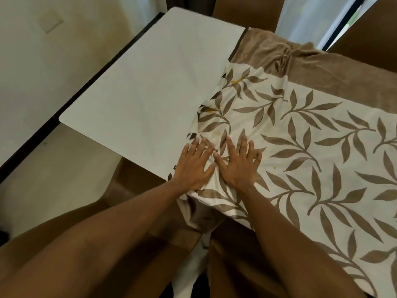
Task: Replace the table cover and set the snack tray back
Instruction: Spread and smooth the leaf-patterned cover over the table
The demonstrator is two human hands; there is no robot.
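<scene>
A white table cover (311,134) with a brown leaf print and a brown border lies over the right part of the white table (137,87). Its left edge is bunched and wrinkled, and the left part of the tabletop is bare. My left hand (193,166) lies flat with spread fingers on the cover's left edge near the table's front. Right beside it, my right hand (238,162) presses flat on the cloth with straight fingers. A corner of the cover hangs off the front edge below my hands. No snack tray is in view.
Brown chairs stand at the far side (247,9) and far right (369,29), and another sits below the front edge (133,183). A cream wall (43,50) with a dark skirting runs along the left. A window with white curtain (311,14) is behind.
</scene>
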